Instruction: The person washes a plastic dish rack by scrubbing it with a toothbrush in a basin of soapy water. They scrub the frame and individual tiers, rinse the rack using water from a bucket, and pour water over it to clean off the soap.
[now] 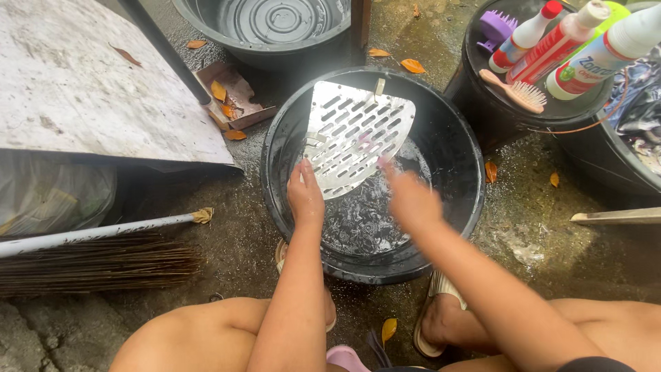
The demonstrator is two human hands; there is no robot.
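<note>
- The slotted metal tray point(358, 134) stands tilted inside the black basin point(454, 138), its lower edge in the soapy water point(361, 220) and its top leaning on the far rim.
- Your left hand point(305, 196) steadies the tray at its lower left edge; the fingers lie against the metal, though you cannot tell how tightly they close on it.
- Your right hand point(411, 200) is blurred, just beside the tray's lower right part; whether it is spread or gripping something cannot be told.
- By the look of it, the washing is under way: the tray is wet and the water is sudsy, yet the tray is not rinsed or set aside.
- To the right, another black tub point(475, 89) carries three cleaner bottles point(571, 45), a pink brush point(516, 89) and a purple comb point(497, 26).
- To your left lie a stick broom point(96, 262) and a worn board point(89, 89); an empty grey basin point(268, 27) sits beyond.
- Dry leaves point(413, 65) lie scattered on the wet ground.
</note>
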